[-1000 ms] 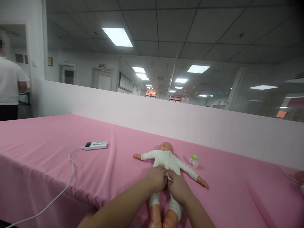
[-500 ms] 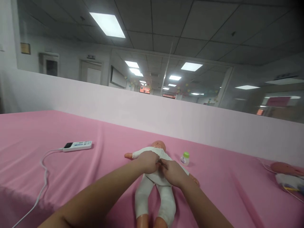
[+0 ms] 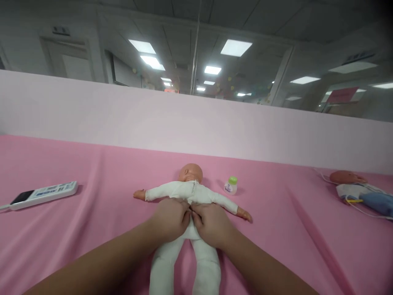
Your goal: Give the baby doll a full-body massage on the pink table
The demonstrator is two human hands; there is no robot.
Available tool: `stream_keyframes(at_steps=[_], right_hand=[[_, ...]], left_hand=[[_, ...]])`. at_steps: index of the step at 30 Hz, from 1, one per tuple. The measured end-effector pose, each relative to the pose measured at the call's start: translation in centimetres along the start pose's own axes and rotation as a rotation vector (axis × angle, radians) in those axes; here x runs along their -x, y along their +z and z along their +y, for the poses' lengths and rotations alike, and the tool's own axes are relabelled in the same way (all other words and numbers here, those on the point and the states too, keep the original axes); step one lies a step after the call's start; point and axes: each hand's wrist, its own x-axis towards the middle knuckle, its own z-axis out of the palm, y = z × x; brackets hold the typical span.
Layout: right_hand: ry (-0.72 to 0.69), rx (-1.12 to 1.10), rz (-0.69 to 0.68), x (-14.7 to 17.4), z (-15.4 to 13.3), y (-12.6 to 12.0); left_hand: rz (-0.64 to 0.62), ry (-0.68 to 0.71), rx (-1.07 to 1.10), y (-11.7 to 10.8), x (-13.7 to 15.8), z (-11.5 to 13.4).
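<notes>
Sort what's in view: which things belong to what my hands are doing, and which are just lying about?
In use:
- white-clothed doll, with your left hand and right hand at its front

Seemingly just lying about:
- green-capped bottle
- white corded device
- second doll, partly blue

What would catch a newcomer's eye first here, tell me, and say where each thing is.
First, the white-clothed doll lying arms outspread at the centre of the pink cloth, with the person's left hand and right hand together at its torso. Next, the small green-capped bottle just right of its head. Then the white device with a cord, far left.
</notes>
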Motion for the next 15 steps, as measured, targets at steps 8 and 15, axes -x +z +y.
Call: stream_keyframes(at_steps=[8,15], right_hand=[[0.005,-0.134,0.257,-0.8,2.5,0.6],[0.082,-0.08,0.067,-1.7,2.6,0.7]], left_hand=[[0.116,0.05,-0.11,1.7,-0.5,-2.1],[-0.079,0.034,-0.039,2.1,-1.6,-2.7]])
